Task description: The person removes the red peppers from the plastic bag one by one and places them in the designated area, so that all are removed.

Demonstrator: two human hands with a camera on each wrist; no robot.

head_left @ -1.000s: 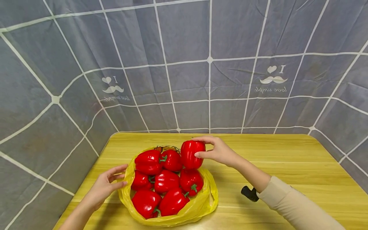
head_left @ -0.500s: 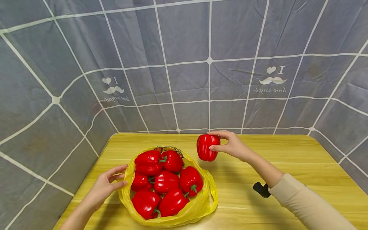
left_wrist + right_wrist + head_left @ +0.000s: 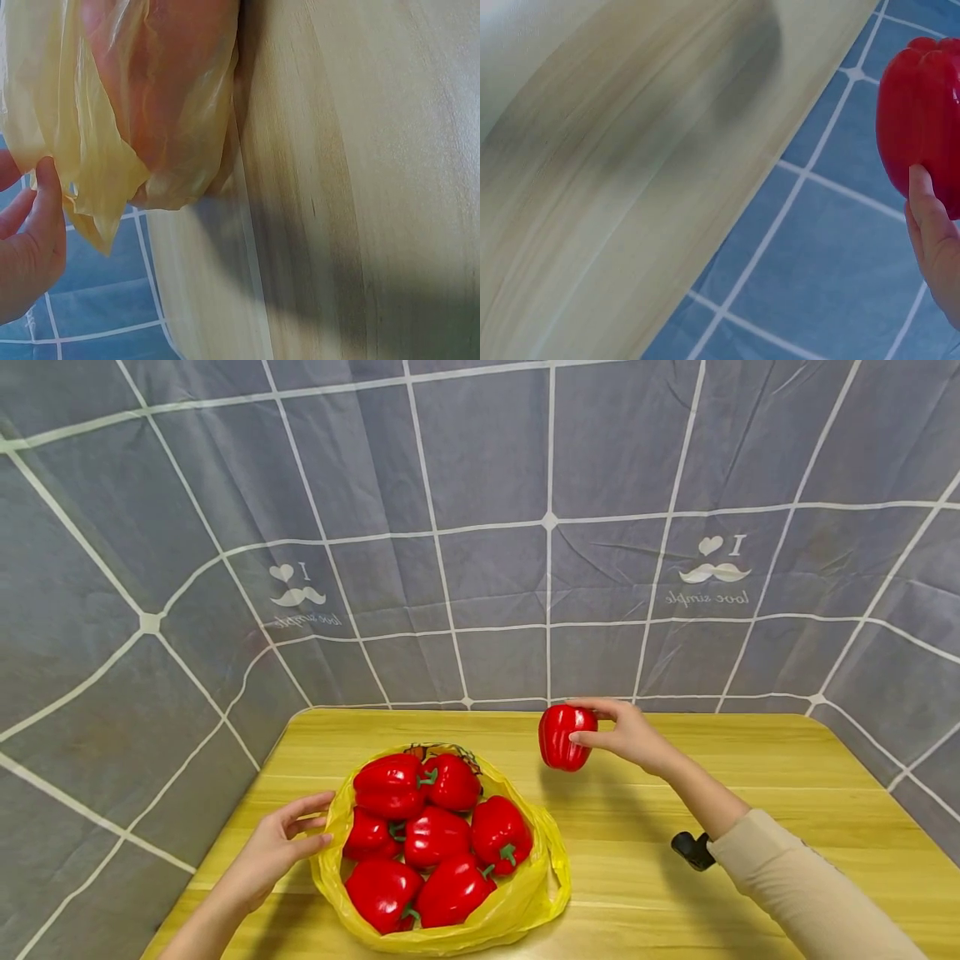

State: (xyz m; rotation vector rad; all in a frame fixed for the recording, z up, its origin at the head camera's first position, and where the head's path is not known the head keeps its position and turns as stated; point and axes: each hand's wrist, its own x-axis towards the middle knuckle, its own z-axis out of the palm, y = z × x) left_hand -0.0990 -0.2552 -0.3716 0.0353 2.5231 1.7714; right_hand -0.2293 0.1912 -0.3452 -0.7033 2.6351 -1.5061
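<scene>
My right hand (image 3: 626, 737) holds a glossy red bell pepper (image 3: 564, 737) above the back of the table, right of a yellow plastic bag (image 3: 525, 906). Its thumb lies along the near side of the pepper, as the right wrist view also shows on the held pepper (image 3: 922, 112). Several more red bell peppers (image 3: 435, 837) with green stems lie in the wide-mouthed bag. At the bag's left rim is my left hand (image 3: 273, 847); in the left wrist view this hand (image 3: 34, 240) pinches the thin plastic (image 3: 97, 150) between thumb and fingers.
The wooden table (image 3: 637, 902) reaches back to a grey curtain (image 3: 487, 577) with white grid lines, which also hangs at both sides. A black object (image 3: 692, 852) sits by the right sleeve (image 3: 795, 877).
My right hand has carried the bell pepper out from over the bag, to the right and slightly back. The left hand has stayed at the bag's rim.
</scene>
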